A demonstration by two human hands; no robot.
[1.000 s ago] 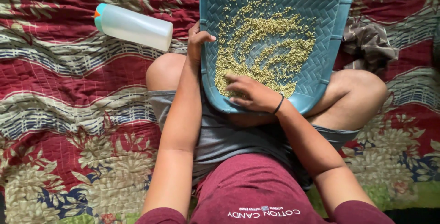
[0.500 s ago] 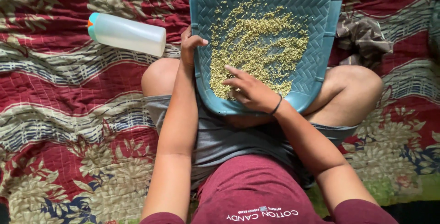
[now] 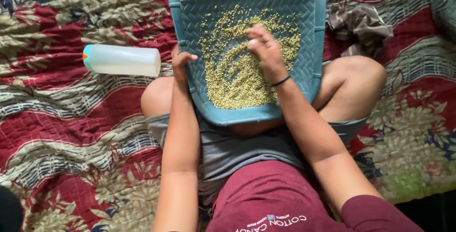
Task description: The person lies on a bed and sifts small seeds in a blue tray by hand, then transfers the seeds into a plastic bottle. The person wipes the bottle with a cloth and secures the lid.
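Your teal woven-pattern tray (image 3: 304,32) rests on your lap between your knees, its long axis running near to far with the rounded end toward you and the straight rim far. Yellowish-green grains (image 3: 237,77) are spread in curved streaks across it. Your left hand (image 3: 181,63) clasps the tray's left edge, while your right hand (image 3: 266,51) lies loosely curled on the grains, hiding those beneath and grasping nothing I can make out.

The tray (image 3: 313,47) is matt teal plastic with a moulded woven texture. The bottle (image 3: 124,60) is smooth translucent plastic. The quilt (image 3: 71,127) is soft stitched printed cloth.
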